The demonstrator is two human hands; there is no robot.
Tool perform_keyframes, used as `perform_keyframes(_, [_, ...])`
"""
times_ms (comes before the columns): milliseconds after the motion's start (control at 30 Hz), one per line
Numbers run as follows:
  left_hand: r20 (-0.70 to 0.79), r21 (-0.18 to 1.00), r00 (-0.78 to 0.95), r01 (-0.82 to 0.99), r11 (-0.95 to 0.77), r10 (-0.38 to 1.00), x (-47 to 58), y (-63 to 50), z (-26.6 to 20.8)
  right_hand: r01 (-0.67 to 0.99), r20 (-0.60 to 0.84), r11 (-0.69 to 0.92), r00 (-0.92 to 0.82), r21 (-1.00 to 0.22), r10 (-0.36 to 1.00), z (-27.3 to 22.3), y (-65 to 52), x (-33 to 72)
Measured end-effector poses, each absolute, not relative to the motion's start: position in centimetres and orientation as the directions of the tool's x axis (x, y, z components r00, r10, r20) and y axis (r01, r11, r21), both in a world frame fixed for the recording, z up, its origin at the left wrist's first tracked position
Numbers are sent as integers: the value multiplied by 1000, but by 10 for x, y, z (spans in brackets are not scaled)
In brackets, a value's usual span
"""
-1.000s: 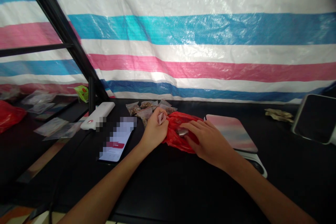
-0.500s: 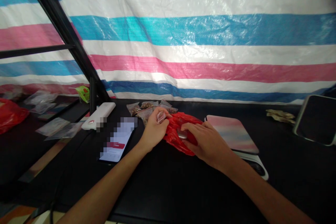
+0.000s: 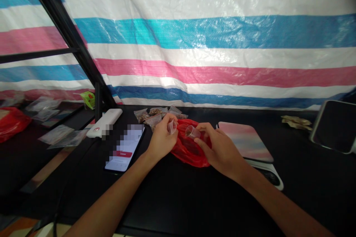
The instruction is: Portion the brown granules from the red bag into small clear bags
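My left hand (image 3: 162, 135) is closed on a small clear plastic bag (image 3: 171, 127), whose mouth gapes toward the right. In my right hand (image 3: 218, 146) is a small clear plastic cup (image 3: 193, 132), gripped between thumb and fingers. The cup is tilted, its opening facing the left hand, and a little brown material shows inside. Beneath both hands spreads a crumpled red plastic bag (image 3: 191, 154); its contents are hard to make out. Just behind my left hand lie several small zip bags (image 3: 153, 120) filled with brown bits.
A phone with a lit screen (image 3: 124, 152) and a white power strip-like device (image 3: 105, 123) lie left. At right are a pastel-coloured flat case (image 3: 246, 140), a white device (image 3: 268, 174), crumpled brown paper (image 3: 297, 122) and a dark-screened frame (image 3: 335, 127). Striped sheeting (image 3: 208, 31) hangs behind.
My right hand has raised the cup out of the red bag and turned its opening left. The small clear bag in my left hand now gapes wider.
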State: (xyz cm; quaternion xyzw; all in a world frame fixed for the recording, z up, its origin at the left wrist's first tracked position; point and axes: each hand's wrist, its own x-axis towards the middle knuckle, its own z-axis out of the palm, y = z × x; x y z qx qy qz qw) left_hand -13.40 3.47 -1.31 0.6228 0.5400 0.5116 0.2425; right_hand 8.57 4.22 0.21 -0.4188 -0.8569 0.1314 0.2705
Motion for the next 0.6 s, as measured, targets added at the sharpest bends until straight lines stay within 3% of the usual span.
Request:
perform_keyframes(267, [481,714,91,536,-450,872,-127,29,-15,566,424,582,-399,-583,813,3,43,86])
perform_keyframes(600, [312,876,24,379,-297,950,-118,31,-27,580,488,688,-491,-436,722,4,37,84])
